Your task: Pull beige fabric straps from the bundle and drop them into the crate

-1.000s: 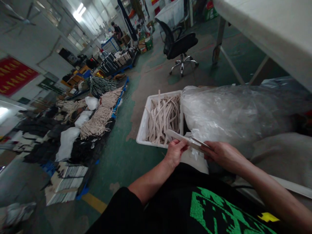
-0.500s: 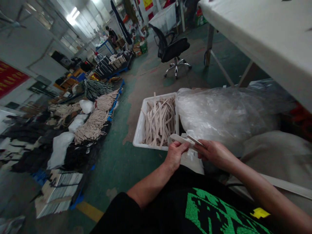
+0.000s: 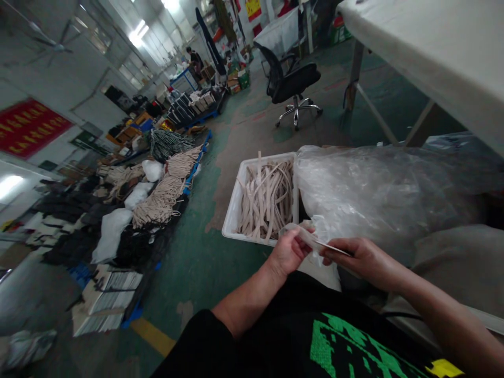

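A pale beige fabric strip point(image 3: 305, 235) stretches between my two hands, just over the near right corner of a white plastic bin point(image 3: 232, 212). Closed around its left part is my left hand point(image 3: 290, 253), where the strip curls over in a loop. My right hand point(image 3: 360, 258) pinches the other end, a thin flat piece seen nearly edge-on; I cannot tell whether it is one layer or more. Many similar beige straps point(image 3: 265, 202) lie tangled inside the bin. Below the hands, pale cloth point(image 3: 325, 273) shows against my black shirt.
Large clear plastic bags point(image 3: 378, 194) bulge to the right of the bin, under a white-topped table point(image 3: 433, 47). A black swivel chair point(image 3: 293, 81) stands beyond. Left, a pallet carries bundled cords point(image 3: 159, 197), white bags and dark cloth. A person point(image 3: 195, 60) is far back.
The view has shifted, so most things sit further right. My right hand has drawn slightly away from the left, and the left hand has turned, with the strip now stretched between them.
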A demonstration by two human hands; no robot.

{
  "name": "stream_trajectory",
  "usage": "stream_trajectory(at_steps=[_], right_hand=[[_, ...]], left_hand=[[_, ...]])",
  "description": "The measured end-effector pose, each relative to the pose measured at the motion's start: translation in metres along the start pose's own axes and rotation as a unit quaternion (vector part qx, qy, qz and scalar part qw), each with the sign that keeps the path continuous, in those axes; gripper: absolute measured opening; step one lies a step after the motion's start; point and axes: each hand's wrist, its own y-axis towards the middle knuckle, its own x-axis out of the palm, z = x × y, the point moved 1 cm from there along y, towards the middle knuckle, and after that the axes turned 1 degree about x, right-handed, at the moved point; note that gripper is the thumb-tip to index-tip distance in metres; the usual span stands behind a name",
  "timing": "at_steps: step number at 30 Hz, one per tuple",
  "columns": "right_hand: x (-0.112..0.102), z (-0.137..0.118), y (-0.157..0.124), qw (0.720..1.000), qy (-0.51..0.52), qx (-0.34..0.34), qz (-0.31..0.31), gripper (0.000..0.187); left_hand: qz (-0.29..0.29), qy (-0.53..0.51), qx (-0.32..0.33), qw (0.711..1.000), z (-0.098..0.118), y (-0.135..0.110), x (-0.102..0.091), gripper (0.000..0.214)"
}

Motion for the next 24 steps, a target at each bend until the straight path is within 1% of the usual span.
stream_trajectory(at_steps=[2,3,5,7,8,10,11,12,13,14,15,16,17,18,20,21,22,24], right_hand=[[-0.005,0.003,-0.003,1.000,0.019,0.013,-0.019,0.056],[-0.009,0.005,-0.005,0.999,0.034,0.022,-0.021,0.056],[-0.018,0.011,-0.009,0.997,0.057,0.047,-0.005,0.055],[-0.025,0.019,-0.010,0.996,0.056,0.071,0.019,0.051],[-0.027,0.023,-0.011,0.995,0.047,0.082,0.022,0.049],[-0.026,0.030,-0.009,0.995,0.025,0.100,0.005,0.048],[-0.023,0.032,-0.008,0.994,0.016,0.107,-0.010,0.047],[-0.020,0.034,-0.006,0.994,0.011,0.110,-0.024,0.046],[-0.018,0.034,-0.005,0.993,0.012,0.110,-0.033,0.046],[-0.015,0.034,-0.003,0.993,0.019,0.108,-0.033,0.046],[-0.014,0.032,-0.002,0.993,0.034,0.106,-0.025,0.046],[-0.013,0.030,-0.001,0.993,0.056,0.107,-0.016,0.047],[-0.013,0.026,-0.001,0.991,0.081,0.108,-0.003,0.051],[-0.014,0.023,-0.001,0.988,0.109,0.108,0.008,0.057],[-0.016,0.015,-0.003,0.983,0.154,0.095,0.021,0.070],[-0.017,0.011,-0.004,0.981,0.170,0.085,0.027,0.073],[-0.017,0.008,-0.006,0.980,0.182,0.076,0.032,0.075],[-0.017,0.003,-0.009,0.977,0.198,0.068,0.038,0.079]], left_hand=[[0.055,-0.049,0.011,0.997,0.022,0.009,-0.008,0.023],[0.093,-0.069,0.033,0.993,0.038,0.014,-0.013,0.023],[0.169,-0.093,0.108,0.975,0.080,0.021,-0.026,0.027],[0.214,-0.101,0.192,0.952,0.128,0.022,-0.037,0.032],[0.223,-0.102,0.230,0.942,0.152,0.021,-0.040,0.034],[0.224,-0.098,0.295,0.924,0.194,0.014,-0.044,0.032],[0.223,-0.098,0.324,0.914,0.211,0.010,-0.043,0.028],[0.220,-0.092,0.355,0.904,0.222,0.006,-0.041,0.023],[0.214,-0.075,0.388,0.893,0.228,0.003,-0.038,0.019],[0.205,-0.043,0.420,0.883,0.228,0.000,-0.034,0.017],[0.191,0.005,0.446,0.874,0.222,-0.001,-0.029,0.017],[0.172,0.066,0.457,0.870,0.210,-0.002,-0.024,0.017],[0.148,0.135,0.448,0.871,0.194,-0.001,-0.019,0.014],[0.119,0.202,0.421,0.876,0.174,0.000,-0.014,0.011],[0.044,0.307,0.326,0.893,0.129,0.003,-0.007,0.006],[0.000,0.350,0.279,0.894,0.107,0.003,-0.004,0.008],[-0.044,0.387,0.242,0.889,0.087,0.004,-0.001,0.013],[-0.118,0.453,0.202,0.861,0.057,0.004,0.002,0.018]])
